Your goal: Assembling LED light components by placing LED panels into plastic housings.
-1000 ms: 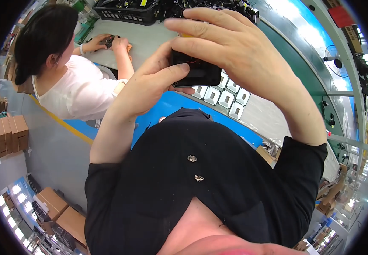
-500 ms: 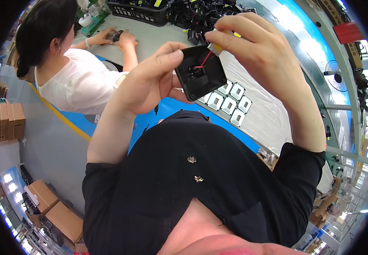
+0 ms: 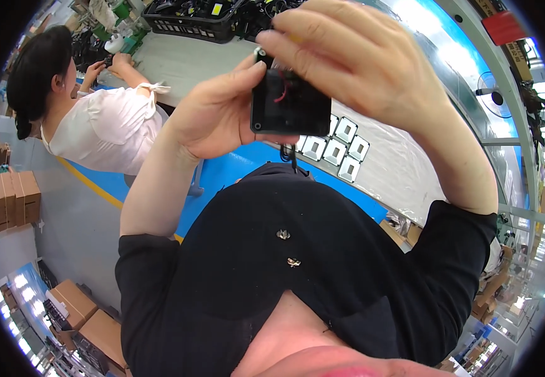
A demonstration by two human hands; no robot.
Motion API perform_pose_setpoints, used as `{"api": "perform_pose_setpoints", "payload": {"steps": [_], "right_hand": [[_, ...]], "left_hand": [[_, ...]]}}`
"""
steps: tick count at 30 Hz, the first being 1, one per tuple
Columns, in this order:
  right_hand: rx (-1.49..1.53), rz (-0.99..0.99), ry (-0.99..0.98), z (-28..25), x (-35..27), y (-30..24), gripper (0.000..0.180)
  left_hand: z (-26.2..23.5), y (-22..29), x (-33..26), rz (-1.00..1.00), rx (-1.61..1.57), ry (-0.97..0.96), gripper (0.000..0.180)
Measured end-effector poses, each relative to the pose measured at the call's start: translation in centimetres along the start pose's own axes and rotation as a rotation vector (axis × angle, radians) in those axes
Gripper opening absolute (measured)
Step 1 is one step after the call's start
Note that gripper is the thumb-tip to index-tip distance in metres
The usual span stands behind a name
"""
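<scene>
In front of my chest, my left hand (image 3: 219,113) grips a square black plastic housing (image 3: 285,119) by its left side, thumb at the upper edge and fingers beneath. A short red wire (image 3: 280,94) curves inside it. From the housing's underside hangs a black cable (image 3: 289,156). My right hand (image 3: 354,60) reaches over the upper right of the housing with its fingers bent together. Whatever they pinch is hidden behind the fingers, which are slightly blurred.
Several white-and-black square frames (image 3: 335,151) lie on the covered table beyond my hands. A black crate (image 3: 191,24) of parts stands at the back. At the left a person in white (image 3: 106,129) works at the same table. Cardboard boxes (image 3: 15,200) stand farther left.
The housing has turned more level and moved slightly left. My right hand has come up and over it, hiding the pale piece on the red wire. The co-worker's hands have moved left.
</scene>
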State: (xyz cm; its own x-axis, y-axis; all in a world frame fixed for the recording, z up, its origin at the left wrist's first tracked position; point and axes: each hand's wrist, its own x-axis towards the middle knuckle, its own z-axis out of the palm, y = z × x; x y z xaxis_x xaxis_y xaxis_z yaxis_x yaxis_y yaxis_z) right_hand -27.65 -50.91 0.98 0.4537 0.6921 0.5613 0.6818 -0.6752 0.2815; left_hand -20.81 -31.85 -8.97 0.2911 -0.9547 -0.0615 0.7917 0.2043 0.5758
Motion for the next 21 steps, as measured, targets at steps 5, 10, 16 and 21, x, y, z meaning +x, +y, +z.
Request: {"api": "perform_pose_setpoints", "payload": {"steps": [5, 10, 16, 21], "right_hand": [[-0.185, 0.115, 0.017, -1.1, -4.2, -0.5, 0.04], [0.384, 0.625, 0.002, -1.0, -5.1, -2.8, 0.029], [0.427, 0.707, 0.25, 1.6, -5.3, -3.1, 0.023], [0.315, 0.55, 0.271, 1.7, -5.2, -3.8, 0.035]], "left_hand": [[2.1, -1.6, 1.3, 0.426, 0.222, 0.045, 0.055], [3.5, -3.3, 2.3, 0.695, 0.423, 0.124, 0.071], [4.0, -4.6, 3.1, 0.773, 0.59, 0.161, 0.075], [4.3, -5.1, 2.4, 0.721, 0.615, 0.156, 0.08]]}}
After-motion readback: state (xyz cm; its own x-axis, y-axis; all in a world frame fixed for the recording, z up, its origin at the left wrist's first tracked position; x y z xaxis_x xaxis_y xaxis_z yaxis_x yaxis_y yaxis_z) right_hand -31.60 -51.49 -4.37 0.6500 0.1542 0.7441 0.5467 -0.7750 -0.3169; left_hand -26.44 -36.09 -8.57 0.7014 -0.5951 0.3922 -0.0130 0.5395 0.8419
